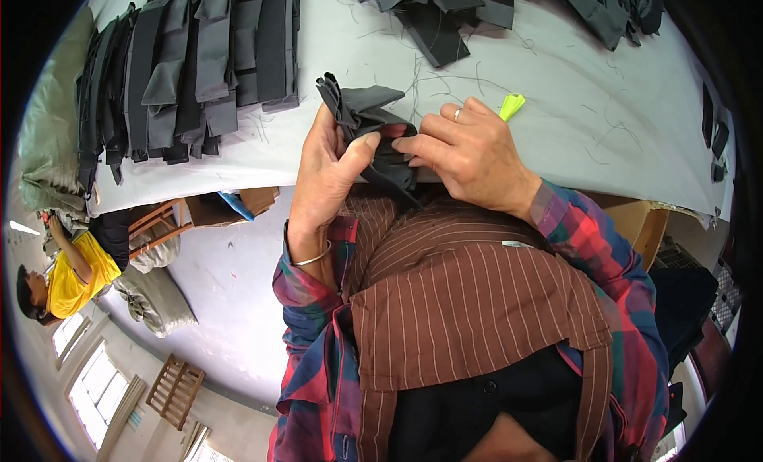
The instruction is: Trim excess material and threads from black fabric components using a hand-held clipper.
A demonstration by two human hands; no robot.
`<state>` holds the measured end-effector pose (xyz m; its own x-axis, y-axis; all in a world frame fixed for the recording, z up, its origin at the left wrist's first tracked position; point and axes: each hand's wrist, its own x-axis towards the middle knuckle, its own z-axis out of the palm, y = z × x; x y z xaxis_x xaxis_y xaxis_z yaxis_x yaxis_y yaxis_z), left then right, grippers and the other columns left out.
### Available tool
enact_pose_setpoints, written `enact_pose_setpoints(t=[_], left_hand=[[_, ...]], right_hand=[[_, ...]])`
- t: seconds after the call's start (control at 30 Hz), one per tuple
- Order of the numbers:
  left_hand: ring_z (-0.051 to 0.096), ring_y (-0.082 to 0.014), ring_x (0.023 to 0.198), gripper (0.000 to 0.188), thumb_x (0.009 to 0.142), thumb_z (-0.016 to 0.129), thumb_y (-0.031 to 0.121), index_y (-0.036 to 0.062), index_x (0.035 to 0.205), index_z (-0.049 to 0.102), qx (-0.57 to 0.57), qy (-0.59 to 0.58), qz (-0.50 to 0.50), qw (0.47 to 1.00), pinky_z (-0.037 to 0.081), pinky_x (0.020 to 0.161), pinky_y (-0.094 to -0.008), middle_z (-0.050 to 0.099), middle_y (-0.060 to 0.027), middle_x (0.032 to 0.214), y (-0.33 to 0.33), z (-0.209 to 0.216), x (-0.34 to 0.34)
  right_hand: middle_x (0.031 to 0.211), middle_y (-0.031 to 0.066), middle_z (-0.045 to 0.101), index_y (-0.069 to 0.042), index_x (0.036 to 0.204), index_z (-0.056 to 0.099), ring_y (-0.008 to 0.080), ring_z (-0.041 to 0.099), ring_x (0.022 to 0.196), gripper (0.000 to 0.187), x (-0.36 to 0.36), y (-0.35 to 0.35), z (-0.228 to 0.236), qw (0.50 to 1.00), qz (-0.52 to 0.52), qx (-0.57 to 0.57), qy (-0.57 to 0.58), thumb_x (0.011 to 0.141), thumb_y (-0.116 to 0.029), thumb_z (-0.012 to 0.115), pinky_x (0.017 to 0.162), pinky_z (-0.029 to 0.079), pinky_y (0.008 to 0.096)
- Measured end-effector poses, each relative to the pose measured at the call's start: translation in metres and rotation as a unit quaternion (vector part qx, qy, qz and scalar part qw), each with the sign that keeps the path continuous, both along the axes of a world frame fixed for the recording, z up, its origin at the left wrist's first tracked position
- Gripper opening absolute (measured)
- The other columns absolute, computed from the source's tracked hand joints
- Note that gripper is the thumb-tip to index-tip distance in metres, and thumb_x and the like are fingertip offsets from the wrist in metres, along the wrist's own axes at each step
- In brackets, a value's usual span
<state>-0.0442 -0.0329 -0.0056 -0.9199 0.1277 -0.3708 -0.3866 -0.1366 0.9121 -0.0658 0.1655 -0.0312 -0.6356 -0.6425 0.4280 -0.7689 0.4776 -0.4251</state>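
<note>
A folded piece of dark grey fabric (373,104) is held up at the table's near edge, in front of my apron. My left hand (327,164) is closed around its left side, with the thumb pressed on top and a layered end sticking up above the fingers. My right hand (469,148), with a ring on one finger, pinches the fabric's right side between thumb and forefinger; its other fingers are curled in. Part of the fabric is hidden behind my fingers. Just beyond my right hand lies a small lime-green piece (512,106) that I cannot name.
Overlapping rows of dark grey fabric strips (191,64) lie at the left of the white-covered table (556,136). More dark pieces (433,33) are heaped at the far side, with loose threads around. A person in a yellow top (83,275) and stuffed sacks (155,299) are at left.
</note>
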Motion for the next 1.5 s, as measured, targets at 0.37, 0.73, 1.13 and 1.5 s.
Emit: enact_pose_setpoints(t=[0.37,0.73,1.13,1.5], left_hand=[[0.057,-0.0160,0.099,0.043,0.083,0.057,0.004,-0.0042,0.123,0.044,0.005,0.001,0.001,1.000,0.044,0.090,-0.0287,0.059,-0.0113,0.108,0.000,0.000,0.000],[0.058,-0.0139,0.097,0.038,0.082,0.056,0.004,-0.0024,0.119,0.046,-0.019,-0.011,0.004,1.000,0.046,0.079,-0.0251,0.062,-0.0106,0.104,-0.010,-0.011,0.007],[0.064,-0.0239,0.072,0.038,0.084,0.058,0.020,-0.0097,0.109,0.057,0.172,0.039,0.100,0.979,0.052,0.064,-0.0325,0.064,-0.0207,0.093,-0.059,0.017,0.043],[0.066,-0.0238,0.086,0.028,0.087,0.055,0.009,-0.0061,0.110,0.057,0.025,0.150,0.100,0.983,0.048,0.065,-0.0265,0.067,-0.0164,0.095,-0.049,0.038,0.071]], right_hand=[[0.070,-0.0008,0.052,-0.012,0.080,0.062,0.0158,0.053,0.066,0.009,0.005,-0.007,0.000,0.999,-0.028,-0.014,-0.026,0.074,-0.017,0.068,0.061,0.037,0.0311],[0.075,0.0020,0.062,-0.010,0.086,0.066,0.0192,0.057,0.068,0.012,0.007,-0.002,0.011,0.987,-0.045,-0.086,-0.132,0.074,-0.013,0.068,0.063,0.041,0.0313],[0.089,0.0031,0.066,-0.004,0.104,0.065,0.0085,0.056,0.074,0.023,0.027,0.032,0.054,0.913,-0.084,-0.253,-0.310,0.081,-0.007,0.067,0.065,0.044,0.0222],[0.093,0.0084,0.066,-0.005,0.098,0.063,0.0276,0.059,0.081,0.017,0.005,-0.002,0.025,0.979,-0.091,-0.051,-0.177,0.086,-0.017,0.061,0.071,0.047,0.0312]])
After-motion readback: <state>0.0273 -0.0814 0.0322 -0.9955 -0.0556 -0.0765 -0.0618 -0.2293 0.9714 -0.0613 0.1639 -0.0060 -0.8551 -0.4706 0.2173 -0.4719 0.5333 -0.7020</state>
